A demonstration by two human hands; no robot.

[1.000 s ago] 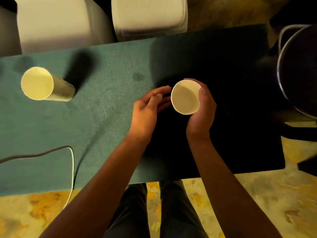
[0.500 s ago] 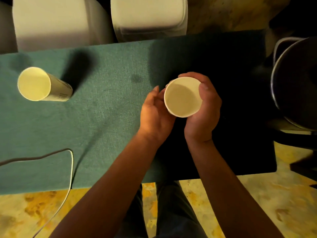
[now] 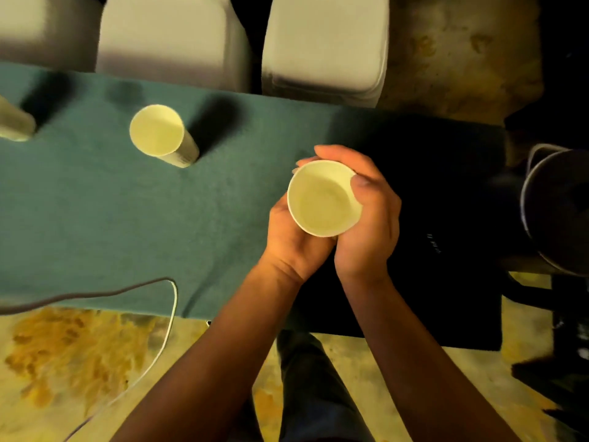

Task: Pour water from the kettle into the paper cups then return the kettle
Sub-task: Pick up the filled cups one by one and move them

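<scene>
I am looking down at my two bare hands, which together hold one paper cup (image 3: 323,199) above a table covered in green cloth (image 3: 95,218). My right hand (image 3: 366,218) wraps around the cup's right side, fingers curled over its far rim and thumb pressed at the near right edge. My left hand (image 3: 294,240) cups it from below and to the left, palm against the cup's wall. The cup's mouth faces up toward me and its pale inside looks empty.

Well to the left of my hands and farther from me, a second paper cup (image 3: 159,132) stands on the cloth, mouth up. Farther left again, at the picture's edge, part of a third cup (image 3: 14,124) shows. To the right of my hands the tabletop is in deep shadow, and beyond its end a dark round vessel with a metal rim (image 3: 557,212) sits partly out of view; I cannot tell whether it is the kettle.

Near my left forearm a thin cable (image 3: 173,301) runs over the table's near edge toward the floor. Pale chair seats (image 3: 325,46) stand past the table's far edge
</scene>
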